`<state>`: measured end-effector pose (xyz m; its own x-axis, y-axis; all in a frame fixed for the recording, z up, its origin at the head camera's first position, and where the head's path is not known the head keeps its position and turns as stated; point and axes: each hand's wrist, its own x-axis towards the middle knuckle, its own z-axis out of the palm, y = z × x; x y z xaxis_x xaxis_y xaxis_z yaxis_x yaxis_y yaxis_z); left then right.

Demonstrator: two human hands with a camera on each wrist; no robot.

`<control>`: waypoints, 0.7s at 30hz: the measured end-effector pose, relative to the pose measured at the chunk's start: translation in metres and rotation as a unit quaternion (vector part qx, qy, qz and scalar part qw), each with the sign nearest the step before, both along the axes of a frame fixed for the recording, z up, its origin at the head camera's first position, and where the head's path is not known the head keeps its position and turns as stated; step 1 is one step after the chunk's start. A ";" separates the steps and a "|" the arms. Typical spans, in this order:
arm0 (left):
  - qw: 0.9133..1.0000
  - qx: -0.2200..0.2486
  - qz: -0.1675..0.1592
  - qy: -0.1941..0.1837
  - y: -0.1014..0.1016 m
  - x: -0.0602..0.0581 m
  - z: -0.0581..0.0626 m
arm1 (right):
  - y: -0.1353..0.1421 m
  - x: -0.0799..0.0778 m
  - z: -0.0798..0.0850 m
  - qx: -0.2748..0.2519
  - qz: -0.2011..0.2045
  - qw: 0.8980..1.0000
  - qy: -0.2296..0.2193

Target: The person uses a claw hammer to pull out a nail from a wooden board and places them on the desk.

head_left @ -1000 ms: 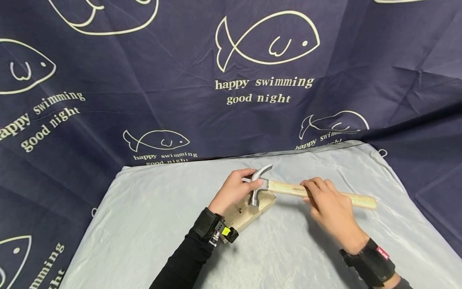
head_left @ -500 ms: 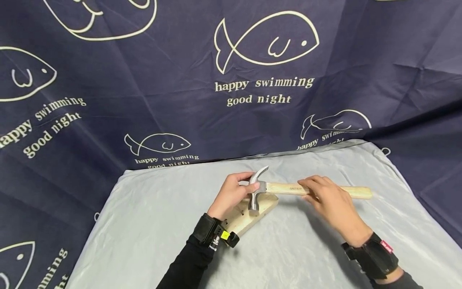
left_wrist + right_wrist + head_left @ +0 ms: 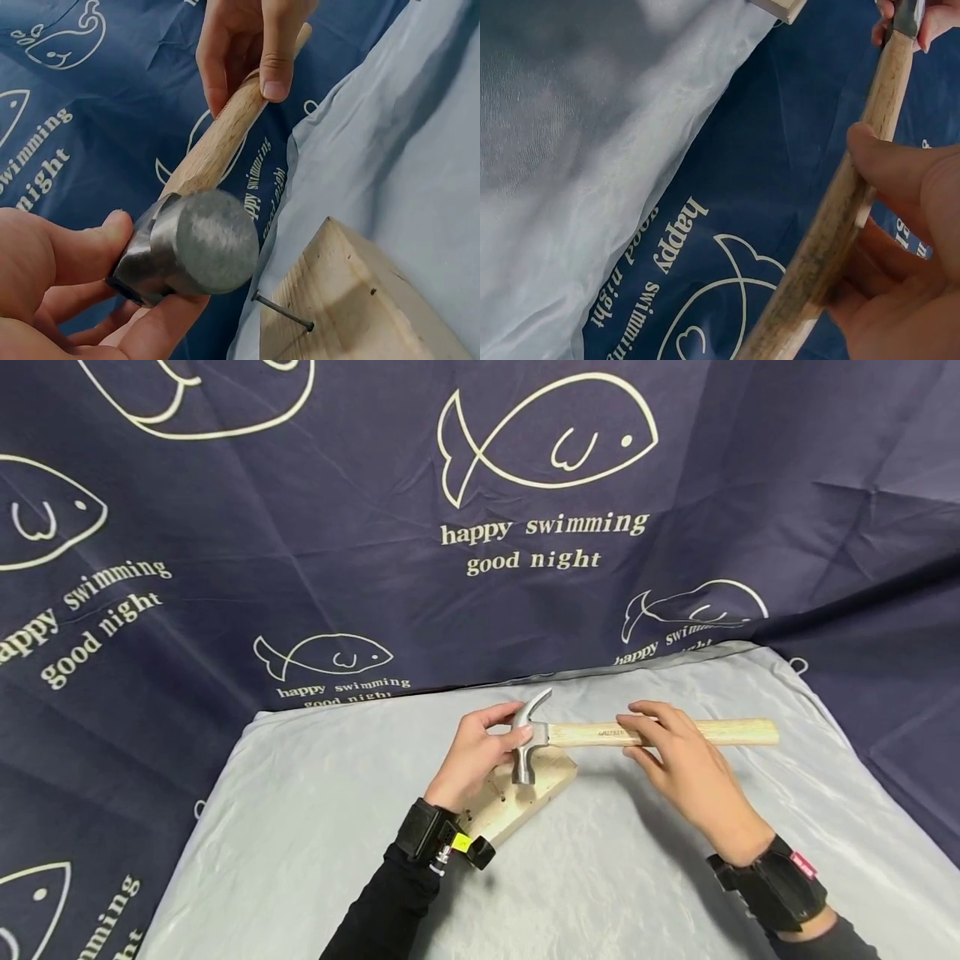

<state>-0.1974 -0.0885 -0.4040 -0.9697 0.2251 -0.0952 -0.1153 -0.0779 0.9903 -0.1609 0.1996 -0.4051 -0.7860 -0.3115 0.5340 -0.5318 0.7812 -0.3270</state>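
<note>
Levelling hammer: the hammer (image 3: 588,734) spans the two hands above the pale-covered desk (image 3: 615,868); within the last second its handle (image 3: 738,732) passes from sloping toward the near right to lying almost level, left to right.

Left grip: the left grip (image 3: 468,756), a bare hand, pinches the hammer head (image 3: 523,767), thumb and fingers on opposite sides of the metal; this hold appears unchanged.

Right grip: the right grip (image 3: 686,768) pinches the handle between thumb and fingers, at about the same place along the wood as before; the free end extends beyond it to the right.

Head orientation: the claw (image 3: 536,703) curves toward the far side; the striking face (image 3: 217,240) is turned toward the near side.

Wood block: the block (image 3: 521,806) lies on the desk, near side of the hammer head, partly hidden by the left grip; the left wrist view shows the head apart from it.

Nail: a nail (image 3: 283,311) stands tilted in the block, its shank largely exposed.

Significance of the change: judged from these views, the tool is being turned and steadied, not swung; no blow is in progress.
</note>
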 end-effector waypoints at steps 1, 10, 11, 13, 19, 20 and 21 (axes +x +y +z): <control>1.000 0.000 0.002 0.000 0.000 0.000 0.000 | 0.000 0.000 0.000 -0.004 0.002 1.000 0.003; 1.000 0.002 0.031 -0.001 -0.004 -0.001 -0.004 | -0.005 0.001 -0.001 -0.063 0.041 0.995 0.059; 0.999 0.002 0.036 -0.003 -0.005 -0.002 -0.005 | -0.006 0.001 -0.001 -0.072 0.046 0.994 0.062; 0.999 0.002 0.048 -0.007 -0.006 -0.003 -0.006 | -0.008 0.002 0.000 -0.089 0.052 0.993 0.065; 0.997 0.014 0.081 -0.010 -0.006 -0.006 -0.005 | -0.008 0.003 0.000 -0.121 0.048 0.991 0.035; 0.996 0.018 0.084 -0.010 -0.006 -0.007 -0.005 | -0.007 0.002 0.000 -0.121 0.047 0.991 0.027; 0.996 0.022 0.086 -0.011 -0.007 -0.007 -0.004 | -0.007 0.001 -0.001 -0.119 0.043 0.992 0.017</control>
<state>-0.2041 -0.0951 -0.4082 -0.9921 0.0596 -0.1105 -0.1180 -0.1409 0.9830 -0.1594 0.1929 -0.4057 -0.7422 -0.2378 0.6266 -0.6069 0.6351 -0.4778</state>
